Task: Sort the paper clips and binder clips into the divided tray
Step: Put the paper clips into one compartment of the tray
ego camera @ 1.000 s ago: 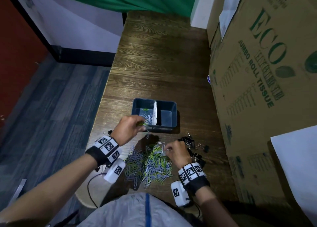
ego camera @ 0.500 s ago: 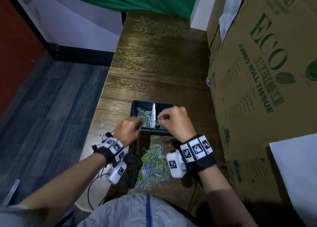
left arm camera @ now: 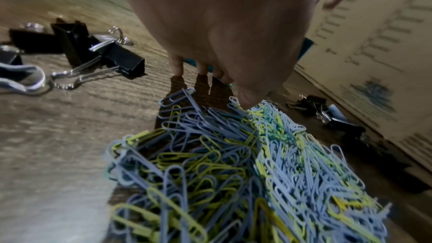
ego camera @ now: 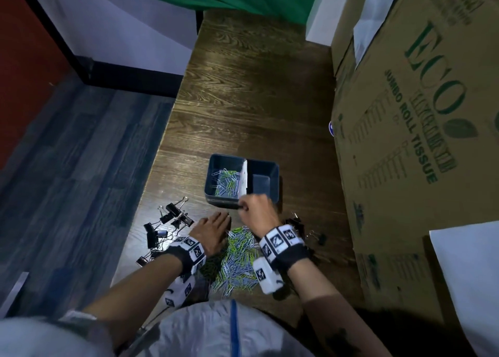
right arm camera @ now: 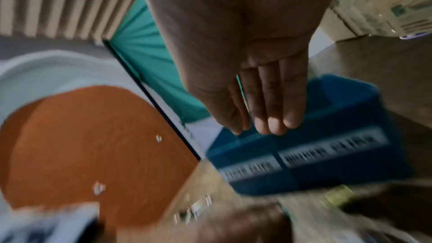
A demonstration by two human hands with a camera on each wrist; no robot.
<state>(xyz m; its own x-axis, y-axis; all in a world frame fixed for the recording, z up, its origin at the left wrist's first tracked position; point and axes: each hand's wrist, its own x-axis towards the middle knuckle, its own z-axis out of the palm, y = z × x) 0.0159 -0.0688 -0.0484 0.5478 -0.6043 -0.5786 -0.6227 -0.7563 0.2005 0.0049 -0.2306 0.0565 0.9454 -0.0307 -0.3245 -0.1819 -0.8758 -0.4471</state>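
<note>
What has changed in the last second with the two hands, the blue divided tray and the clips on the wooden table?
The right hand, which reached over the blue divided plastic tray half a second ago, has drawn back to its near edge, fingers straight. The left hand has moved from the tray's near left side back to the pile of coloured paper clips, fingers extended. The tray, the pile and the black binder clips on the wooden table stayed in place.

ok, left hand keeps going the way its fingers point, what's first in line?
Probably the near wall of the tray. The left hand lies at the far edge of the paper clip pile, fingers aimed at it across bare table. Depth is uncertain.
</note>
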